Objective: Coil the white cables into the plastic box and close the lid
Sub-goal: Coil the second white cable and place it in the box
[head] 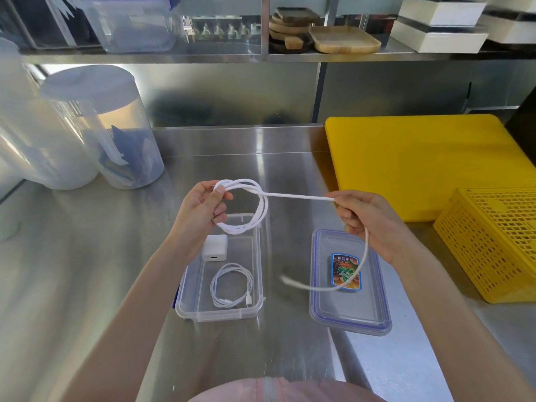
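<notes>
White cable (298, 196) mid-coil: my left hand (203, 207) pinches the loops above the open plastic box (190, 285), right hand (368, 221) is closed on the straight run, loose tail dangling over the lid (377, 309). Other coiled cable (232, 285) & charger block (215, 248) already in box. Next, I reckon: wrap the tail round, drop coil in, fit lid

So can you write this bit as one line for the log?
step: coiling | left hand: holds loops | right hand: feeds white cable | plastic box: open, coiled cable, charger | lid: off
</notes>
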Available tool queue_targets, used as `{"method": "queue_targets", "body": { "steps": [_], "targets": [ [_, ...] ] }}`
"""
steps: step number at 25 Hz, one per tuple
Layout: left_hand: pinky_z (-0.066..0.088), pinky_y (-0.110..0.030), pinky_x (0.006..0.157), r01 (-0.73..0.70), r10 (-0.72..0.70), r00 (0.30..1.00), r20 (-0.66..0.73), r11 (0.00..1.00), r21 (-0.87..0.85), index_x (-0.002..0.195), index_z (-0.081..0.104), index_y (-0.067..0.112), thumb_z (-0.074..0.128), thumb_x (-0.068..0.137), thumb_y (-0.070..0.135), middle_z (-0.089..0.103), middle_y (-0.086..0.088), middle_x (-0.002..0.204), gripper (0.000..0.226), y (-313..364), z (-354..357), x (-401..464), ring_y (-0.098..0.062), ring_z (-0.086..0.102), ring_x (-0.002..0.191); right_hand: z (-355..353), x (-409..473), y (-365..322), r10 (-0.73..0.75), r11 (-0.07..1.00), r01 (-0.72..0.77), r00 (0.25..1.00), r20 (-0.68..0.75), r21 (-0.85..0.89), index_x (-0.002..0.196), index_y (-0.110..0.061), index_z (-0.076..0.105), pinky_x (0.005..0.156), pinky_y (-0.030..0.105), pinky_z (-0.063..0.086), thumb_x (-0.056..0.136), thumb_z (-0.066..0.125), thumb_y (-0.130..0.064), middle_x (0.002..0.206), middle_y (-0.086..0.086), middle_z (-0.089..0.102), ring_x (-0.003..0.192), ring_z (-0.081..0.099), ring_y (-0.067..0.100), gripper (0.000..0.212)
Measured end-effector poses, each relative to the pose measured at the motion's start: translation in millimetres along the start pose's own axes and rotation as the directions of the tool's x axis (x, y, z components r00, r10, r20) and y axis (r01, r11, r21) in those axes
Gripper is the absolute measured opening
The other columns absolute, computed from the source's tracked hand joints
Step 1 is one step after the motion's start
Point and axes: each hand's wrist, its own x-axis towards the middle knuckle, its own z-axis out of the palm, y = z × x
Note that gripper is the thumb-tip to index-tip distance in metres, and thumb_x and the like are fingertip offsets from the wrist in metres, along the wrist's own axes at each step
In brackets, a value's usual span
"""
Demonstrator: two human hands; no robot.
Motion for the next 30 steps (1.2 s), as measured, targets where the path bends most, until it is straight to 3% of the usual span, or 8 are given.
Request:
{"method": "queue_targets", "body": {
  "steps": [4, 8, 14, 17, 22, 26, 28, 30],
  "targets": [
    [0.031, -0.014, 0.038, 0.130, -0.115, 0.988, 0.106, 0.980, -0.151, 0.076, 0.054, 0.014, 0.039, 0.095, 0.017, 0.049, 0.002, 0.059, 0.024, 7.8, -0.1, 1.0, -0.004, 0.034, 0.036, 3.8, 1.4, -2.3, -0.028, 0.999, 0.027, 0.996, -0.079, -0.019, 0.094, -0.011, 0.066, 0.039, 0.015, 0.026, 0.092, 0.044, -0.011, 0.046, -0.008, 0.046, 0.041, 0.030, 0.005, 0.023],
    [0.031, -0.016, 0.035, 0.248, -0.234, 0.903, 0.360, 0.969, 0.006, 0.057, 0.053, 0.019, 0.034, 0.095, 0.024, 0.040, 0.008, 0.039, 0.043, 2.1, 5.3, -6.8, -0.005, 0.029, 0.031, 6.1, 0.1, -10.5, -0.115, 0.993, 0.120, 0.978, -0.171, 0.017, 0.096, -0.009, 0.064, 0.043, 0.015, 0.030, 0.093, 0.041, -0.010, 0.063, 0.001, 0.052, 0.048, 0.032, 0.008, 0.023],
    [0.050, -0.024, 0.052, 0.351, -0.378, 0.722, 0.579, 0.922, 0.165, 0.091, 0.065, 0.012, 0.039, 0.079, 0.015, 0.059, 0.000, 0.055, 0.029, -7.5, 14.4, -14.1, -0.016, 0.056, 0.049, 10.6, -1.2, -19.2, -0.237, 0.971, 0.232, 0.953, -0.191, -0.051, 0.088, -0.023, 0.059, 0.064, 0.021, 0.045, 0.094, 0.038, -0.012, 0.080, -0.003, 0.067, 0.060, 0.047, 0.007, 0.025],
    [0.054, -0.028, 0.064, 0.362, -0.441, 0.675, 0.591, 0.897, 0.254, 0.085, 0.062, 0.014, 0.041, 0.083, 0.018, 0.062, -0.002, 0.061, 0.022, -9.7, 22.2, -16.1, -0.018, 0.061, 0.056, 12.2, -1.3, -19.4, -0.302, 0.951, 0.289, 0.943, -0.138, -0.107, 0.095, -0.024, 0.059, 0.064, 0.016, 0.048, 0.094, 0.038, -0.012, 0.078, -0.012, 0.068, 0.061, 0.052, 0.002, 0.024],
    [0.047, -0.020, 0.047, 0.112, -0.347, 0.796, 0.495, 0.889, 0.444, 0.075, 0.053, 0.015, 0.045, 0.094, 0.026, 0.034, 0.011, 0.043, 0.023, -9.3, 39.6, -26.1, -0.007, 0.032, 0.036, 21.1, 1.5, -15.8, -0.344, 0.907, 0.332, 0.939, -0.001, -0.259, 0.107, -0.022, 0.054, 0.065, 0.006, 0.048, 0.094, 0.036, -0.009, 0.092, -0.012, 0.066, 0.072, 0.062, -0.003, 0.025],
    [0.037, -0.016, 0.037, 0.171, -0.255, 0.853, 0.454, 0.961, 0.219, 0.067, 0.047, 0.016, 0.040, 0.095, 0.025, 0.029, 0.012, 0.043, 0.031, -0.5, 43.4, -31.3, -0.003, 0.024, 0.033, 27.4, 1.7, -0.7, -0.275, 0.866, 0.246, 0.962, -0.003, -0.436, 0.114, -0.019, 0.057, 0.068, 0.002, 0.042, 0.094, 0.041, -0.015, 0.101, -0.005, 0.062, 0.093, 0.056, 0.008, 0.027],
    [0.038, -0.016, 0.038, 0.145, -0.197, 0.874, 0.444, 0.978, 0.149, 0.066, 0.044, 0.016, 0.039, 0.095, 0.025, 0.029, 0.012, 0.044, 0.031, 0.9, 45.8, -32.1, -0.003, 0.024, 0.033, 34.0, -0.6, 8.0, -0.238, 0.852, 0.204, 0.971, -0.010, -0.482, 0.110, -0.021, 0.061, 0.065, 0.008, 0.043, 0.092, 0.046, -0.020, 0.095, 0.001, 0.063, 0.087, 0.058, 0.012, 0.024],
    [0.040, -0.017, 0.040, 0.079, -0.138, 0.902, 0.409, 0.984, 0.158, 0.067, 0.043, 0.015, 0.039, 0.096, 0.025, 0.030, 0.012, 0.044, 0.031, -0.2, 48.7, -31.8, -0.004, 0.025, 0.034, 42.6, -4.4, 12.8, -0.185, 0.912, 0.180, 0.982, 0.022, -0.369, 0.100, -0.021, 0.064, 0.058, 0.011, 0.051, 0.090, 0.050, -0.019, 0.079, 0.001, 0.067, 0.069, 0.063, 0.009, 0.018]
  ]
}}
